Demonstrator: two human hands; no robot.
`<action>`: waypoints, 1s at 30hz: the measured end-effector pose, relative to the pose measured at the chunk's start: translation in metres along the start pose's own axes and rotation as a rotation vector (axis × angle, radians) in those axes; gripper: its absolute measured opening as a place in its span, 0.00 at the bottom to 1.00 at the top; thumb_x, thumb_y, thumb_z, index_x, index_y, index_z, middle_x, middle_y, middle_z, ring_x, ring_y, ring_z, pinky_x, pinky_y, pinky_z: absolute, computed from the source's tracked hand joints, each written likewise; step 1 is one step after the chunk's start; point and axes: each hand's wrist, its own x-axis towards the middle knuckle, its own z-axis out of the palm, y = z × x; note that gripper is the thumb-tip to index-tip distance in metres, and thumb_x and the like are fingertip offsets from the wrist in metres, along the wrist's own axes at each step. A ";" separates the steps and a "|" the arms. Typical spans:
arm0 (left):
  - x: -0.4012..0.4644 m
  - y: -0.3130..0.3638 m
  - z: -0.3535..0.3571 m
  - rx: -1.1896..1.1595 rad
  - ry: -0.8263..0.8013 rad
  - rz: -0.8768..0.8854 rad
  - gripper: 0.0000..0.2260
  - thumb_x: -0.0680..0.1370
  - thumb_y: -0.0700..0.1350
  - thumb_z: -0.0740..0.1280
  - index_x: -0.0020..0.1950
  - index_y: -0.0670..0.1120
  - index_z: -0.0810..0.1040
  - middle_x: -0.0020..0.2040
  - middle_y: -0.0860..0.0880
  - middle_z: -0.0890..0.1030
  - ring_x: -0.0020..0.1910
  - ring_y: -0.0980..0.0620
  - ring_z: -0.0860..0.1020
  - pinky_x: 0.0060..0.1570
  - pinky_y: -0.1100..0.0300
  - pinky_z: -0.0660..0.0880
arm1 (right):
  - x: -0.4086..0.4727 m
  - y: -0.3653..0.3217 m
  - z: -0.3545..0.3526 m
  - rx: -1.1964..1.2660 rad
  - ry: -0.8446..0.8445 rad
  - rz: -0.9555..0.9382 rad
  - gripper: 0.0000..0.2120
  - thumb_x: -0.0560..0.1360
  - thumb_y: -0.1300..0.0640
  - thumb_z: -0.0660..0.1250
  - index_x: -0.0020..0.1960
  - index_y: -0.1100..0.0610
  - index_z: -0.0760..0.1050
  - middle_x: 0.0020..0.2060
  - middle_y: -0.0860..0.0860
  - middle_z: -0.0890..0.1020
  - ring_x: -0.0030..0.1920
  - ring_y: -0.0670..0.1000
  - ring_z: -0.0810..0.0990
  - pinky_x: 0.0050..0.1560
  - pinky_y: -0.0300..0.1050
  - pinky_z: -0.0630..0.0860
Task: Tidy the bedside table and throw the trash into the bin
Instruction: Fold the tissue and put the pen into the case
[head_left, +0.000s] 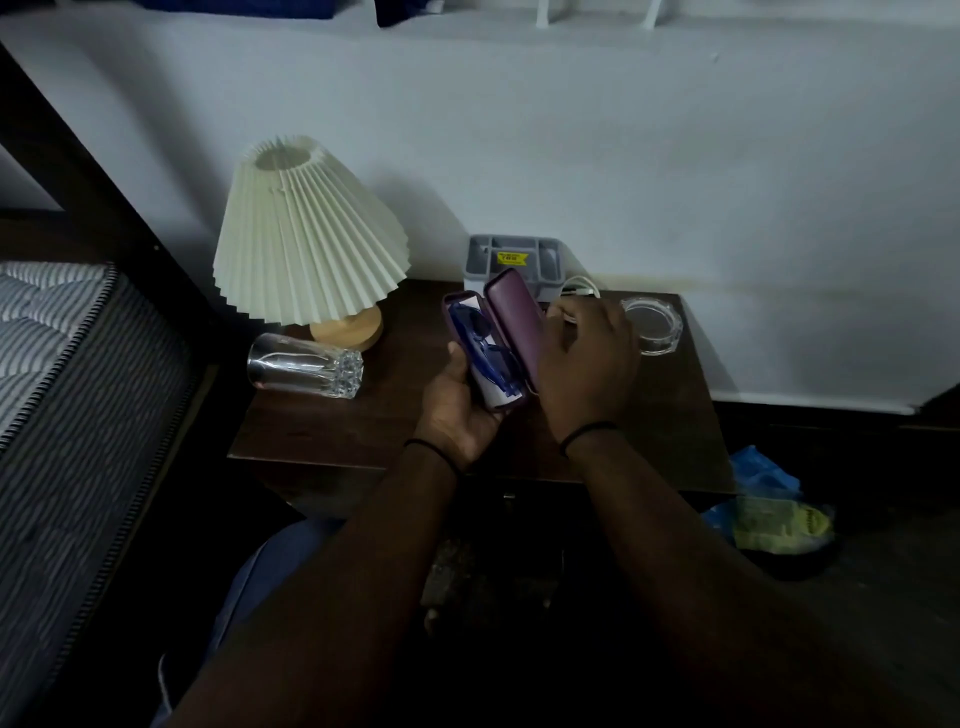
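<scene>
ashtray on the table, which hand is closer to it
Right. The right hand is on the case lid, just left of the ashtray without touching it. The left hand holds the case from below, farther left.
</scene>
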 end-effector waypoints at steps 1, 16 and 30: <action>0.000 0.001 0.000 -0.001 0.009 -0.003 0.28 0.81 0.61 0.54 0.73 0.43 0.69 0.72 0.39 0.71 0.66 0.39 0.72 0.69 0.41 0.65 | 0.000 0.002 -0.002 0.067 -0.037 0.069 0.09 0.76 0.52 0.62 0.49 0.54 0.80 0.46 0.53 0.82 0.46 0.53 0.77 0.49 0.48 0.74; -0.006 0.001 0.008 0.035 0.106 -0.019 0.26 0.82 0.61 0.51 0.60 0.43 0.78 0.46 0.40 0.84 0.50 0.43 0.79 0.52 0.49 0.73 | -0.026 -0.012 0.010 0.245 -0.413 0.084 0.19 0.76 0.48 0.66 0.65 0.50 0.77 0.59 0.48 0.82 0.59 0.46 0.80 0.62 0.41 0.75; -0.002 0.009 0.003 0.287 0.037 0.007 0.19 0.79 0.51 0.66 0.64 0.41 0.77 0.55 0.40 0.82 0.57 0.43 0.79 0.68 0.47 0.71 | -0.029 -0.002 0.022 0.256 -0.454 0.126 0.14 0.76 0.51 0.60 0.58 0.46 0.79 0.54 0.45 0.84 0.56 0.48 0.81 0.59 0.45 0.76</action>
